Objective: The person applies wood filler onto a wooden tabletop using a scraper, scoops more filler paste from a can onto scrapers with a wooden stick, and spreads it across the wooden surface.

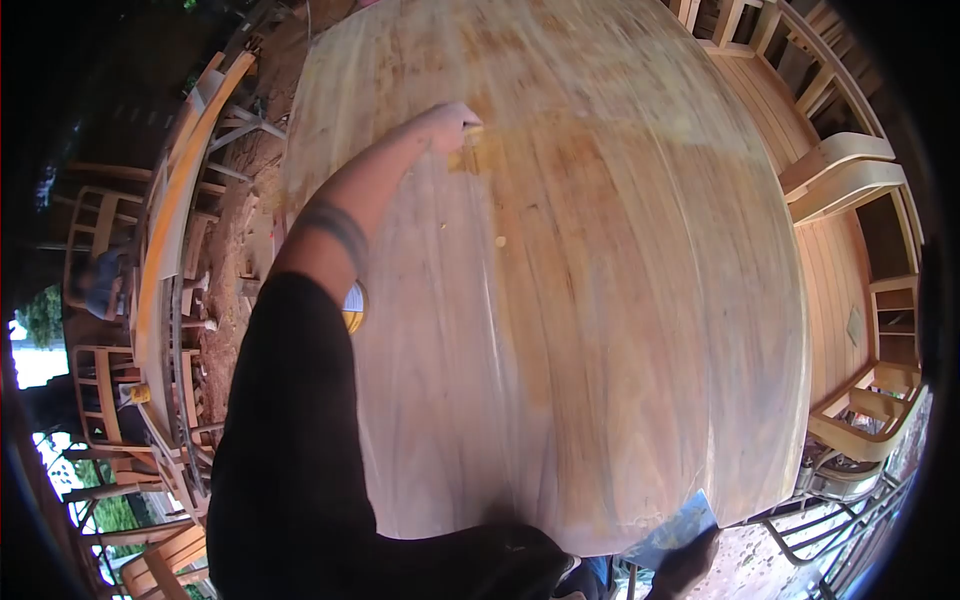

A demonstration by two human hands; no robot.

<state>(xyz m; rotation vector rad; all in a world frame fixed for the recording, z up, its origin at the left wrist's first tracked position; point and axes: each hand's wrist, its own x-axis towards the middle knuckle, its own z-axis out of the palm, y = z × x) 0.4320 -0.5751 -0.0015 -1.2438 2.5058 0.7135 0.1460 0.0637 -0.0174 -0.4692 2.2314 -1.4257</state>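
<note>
A broad wooden panel with streaky grain spreads out in front of me. My left hand reaches far over it and presses down with curled fingers. A small pale edge shows at the fingertips, but what it belongs to cannot be made out. Beside the fingers lies a darker, yellowish-brown patch on the wood. At the panel's near right corner, my right hand, in shadow, grips a thin bluish sheet with yellowish smears. Two small tan specks lie on the surface below the left hand.
Partly behind my left forearm stands a can with a yellow and white label. Wooden furniture frames and a long orange-edged board line the left. A slatted wooden bench with curved armrests runs along the right. Metal tubing lies lower right.
</note>
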